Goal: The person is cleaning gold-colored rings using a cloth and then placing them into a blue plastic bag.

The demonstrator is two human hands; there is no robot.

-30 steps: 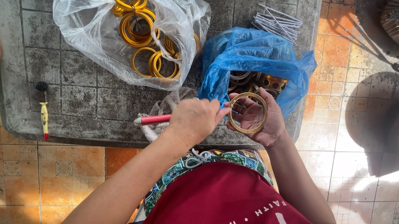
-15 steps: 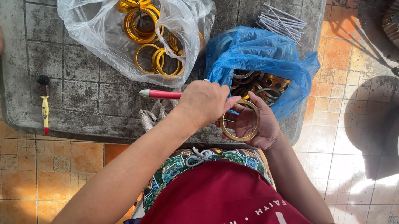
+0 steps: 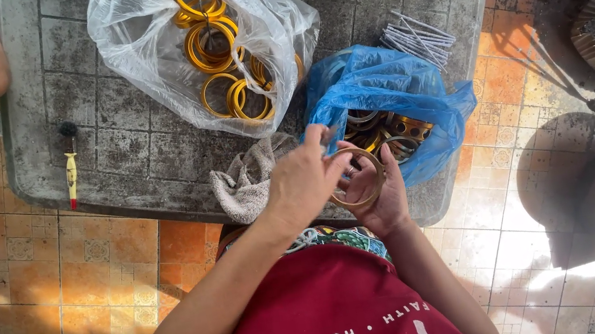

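Brass ring (image 3: 357,177) between both hands (image 3: 341,184), beside blue bag (image 3: 381,87).

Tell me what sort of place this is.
Likely a small open-air craft workshop: a stone slab set low over a sunlit tiled floor, with bags of rings on it, and the right hand holding a ring by the left hand.

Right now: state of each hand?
Left hand: closed on the near edge of the brass ring.
Right hand: cupped under the same ring, holding it.
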